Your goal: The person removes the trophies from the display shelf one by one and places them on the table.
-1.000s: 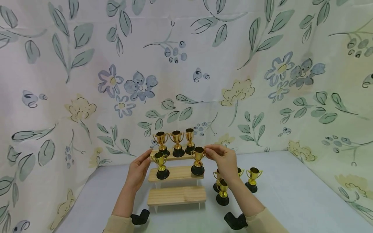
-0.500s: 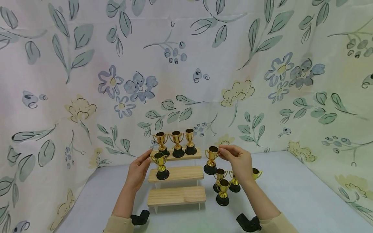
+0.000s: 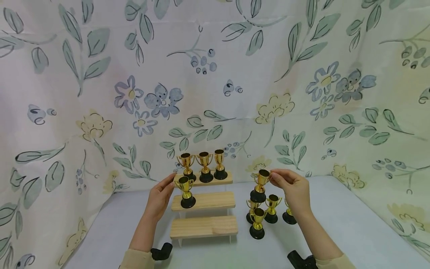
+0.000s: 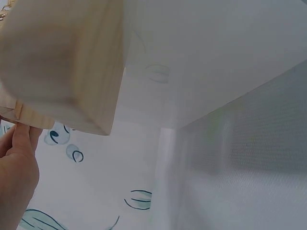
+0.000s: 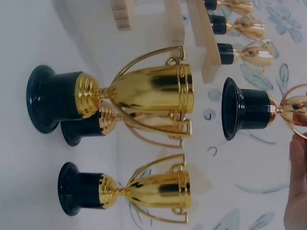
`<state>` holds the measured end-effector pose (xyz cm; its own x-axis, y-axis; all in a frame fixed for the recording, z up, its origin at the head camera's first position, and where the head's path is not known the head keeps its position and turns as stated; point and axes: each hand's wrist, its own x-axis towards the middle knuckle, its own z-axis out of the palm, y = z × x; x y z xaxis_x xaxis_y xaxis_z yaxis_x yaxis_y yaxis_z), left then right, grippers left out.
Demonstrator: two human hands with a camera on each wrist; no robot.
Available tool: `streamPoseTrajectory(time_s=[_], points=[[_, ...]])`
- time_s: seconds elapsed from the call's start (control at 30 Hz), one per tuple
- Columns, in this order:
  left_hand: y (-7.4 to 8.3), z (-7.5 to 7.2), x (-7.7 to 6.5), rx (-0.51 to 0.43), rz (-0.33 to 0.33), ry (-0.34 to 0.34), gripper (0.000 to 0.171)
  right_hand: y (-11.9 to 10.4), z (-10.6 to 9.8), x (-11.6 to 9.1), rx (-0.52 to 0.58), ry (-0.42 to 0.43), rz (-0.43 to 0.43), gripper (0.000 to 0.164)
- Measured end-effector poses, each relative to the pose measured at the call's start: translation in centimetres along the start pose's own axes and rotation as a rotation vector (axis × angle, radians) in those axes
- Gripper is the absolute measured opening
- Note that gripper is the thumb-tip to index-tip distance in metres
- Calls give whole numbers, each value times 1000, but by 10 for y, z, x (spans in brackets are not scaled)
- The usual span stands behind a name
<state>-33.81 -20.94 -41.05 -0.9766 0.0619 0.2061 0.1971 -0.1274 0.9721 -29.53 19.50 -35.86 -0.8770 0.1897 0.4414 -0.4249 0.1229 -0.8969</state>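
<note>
A three-step wooden display stand point(image 3: 203, 226) stands in the middle. My left hand point(image 3: 160, 197) holds the left end of its top step point(image 3: 215, 182); in the left wrist view the fingers point(image 4: 21, 136) reach up against the wood. Close by that hand, one gold trophy cup point(image 3: 186, 191) with a black base stands at the left of the middle step. My right hand point(image 3: 295, 189) pinches another trophy cup point(image 5: 254, 109) by its right side near the rim. That cup is upright in the air, right of the stand, above the cups on the table.
Three trophy cups point(image 3: 205, 167) stand in a row on the top step. Several more, one in front point(image 3: 257, 223), stand on the white table point(image 3: 356, 216) right of the stand. A floral cloth point(image 3: 215, 97) hangs behind. Black devices point(image 3: 162, 252) sit at both wrists.
My right hand has taken the trophy cup off the right end of the middle step and carried it to the right. The left hand has stayed in place.
</note>
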Motion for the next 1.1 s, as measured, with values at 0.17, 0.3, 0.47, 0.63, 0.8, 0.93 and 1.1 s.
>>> streamPoseTrajectory(time_s=[0.17,0.3,0.47,0.63,0.8,0.93,1.1], points=[[-1,0,1,-8,-16,5,52,3,-13,-5,-36,29,18,32],[-3,0,2,-7,-7,4,53,7,-23,-9,-33,45,33,31],[-5,-2,2,-6,3,7,55,11,-30,-11,-49,60,43,31],[-6,-3,1,14,26,5,58,14,-36,-13,-28,67,34,30],[-4,-2,0,12,35,0,59,17,-42,-12,2,64,35,28],[-4,-2,1,7,14,8,56,20,-48,-13,18,59,30,28],[-5,-2,1,5,12,11,55,23,-53,-16,49,58,35,24]])
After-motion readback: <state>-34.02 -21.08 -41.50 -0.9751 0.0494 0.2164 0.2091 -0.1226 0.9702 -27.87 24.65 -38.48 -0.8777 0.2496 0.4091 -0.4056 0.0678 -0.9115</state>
